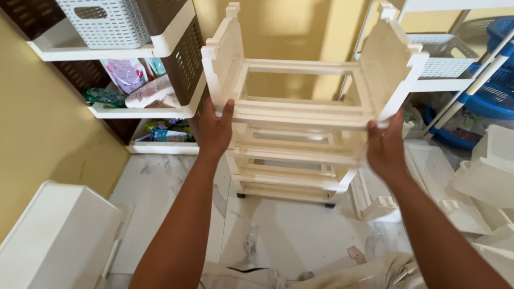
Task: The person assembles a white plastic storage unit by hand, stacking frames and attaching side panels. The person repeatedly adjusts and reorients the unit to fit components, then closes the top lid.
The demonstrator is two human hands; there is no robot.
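Cream plastic frame (308, 85) (slatted, boxy) gripped by both hands (214, 131).

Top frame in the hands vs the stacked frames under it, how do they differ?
The top frame is gripped at both ends by the left hand and right hand; the stacked frames are untouched. The top frame is tilted, its open face toward the camera; the stacked frames sit level, standing on the floor. Both are cream plastic with open rectangular middles.
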